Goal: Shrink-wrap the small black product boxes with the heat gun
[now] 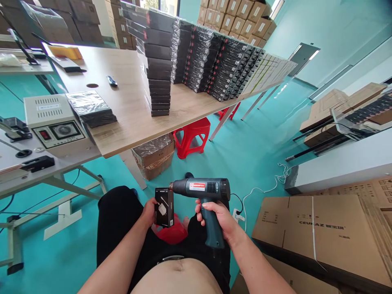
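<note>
My right hand [217,214] is wrapped around the handle of a dark heat gun [211,188], which points to the left. In front of the gun's nozzle stands a small black charger box [163,208], upright, with a white plug and cable printed on its face. My left hand [150,212] grips this box by its left edge; part of the fingers is hidden behind it. The nozzle tip appears at the box's upper right corner; whether they touch I cannot tell.
A wooden table [122,102] carries a tall stack of black boxes [159,65] and rows of wrapped ones. At left sits a beige control unit [56,124] beside a wrapped pile [92,108]. Red stool [192,136] below, cartons [306,228] at right, white cord [260,190] on the floor.
</note>
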The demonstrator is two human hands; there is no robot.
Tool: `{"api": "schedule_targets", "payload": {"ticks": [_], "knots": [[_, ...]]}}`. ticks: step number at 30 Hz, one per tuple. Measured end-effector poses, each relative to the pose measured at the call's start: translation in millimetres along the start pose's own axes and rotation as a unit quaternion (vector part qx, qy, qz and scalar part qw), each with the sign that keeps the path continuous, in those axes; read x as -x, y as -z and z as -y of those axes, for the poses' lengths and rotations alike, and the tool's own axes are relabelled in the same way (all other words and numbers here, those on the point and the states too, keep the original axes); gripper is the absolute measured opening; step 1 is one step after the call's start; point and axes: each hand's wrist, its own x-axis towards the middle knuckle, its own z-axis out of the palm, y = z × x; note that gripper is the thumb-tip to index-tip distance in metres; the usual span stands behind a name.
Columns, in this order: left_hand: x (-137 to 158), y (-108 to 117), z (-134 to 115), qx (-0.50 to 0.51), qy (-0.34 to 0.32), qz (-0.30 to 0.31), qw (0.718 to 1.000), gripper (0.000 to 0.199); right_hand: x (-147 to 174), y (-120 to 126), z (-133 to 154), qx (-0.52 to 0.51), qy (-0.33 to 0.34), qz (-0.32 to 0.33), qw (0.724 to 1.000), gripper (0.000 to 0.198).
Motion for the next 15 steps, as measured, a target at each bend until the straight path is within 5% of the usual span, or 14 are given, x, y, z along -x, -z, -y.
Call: {"api": "schedule_targets", "payload": {"ticks": [5,10,15], "knots": [[3,0,-2,-0.115,-0.04,-0.032,0.992,0.006,1,5,10,0.051,-0.024,-0.004,0.998,0.026],[3,-4,-4,-0.106,-0.04,-0.04,0.993,0.007,8,4,23,0.153,-0.071,0.085,0.982,0.026],[2,-4,-6,-0.072,-0.026,-0.019,0.997,0.011,-4,-14,33,0.149,-0.008,0.023,0.989,0.026]]}}
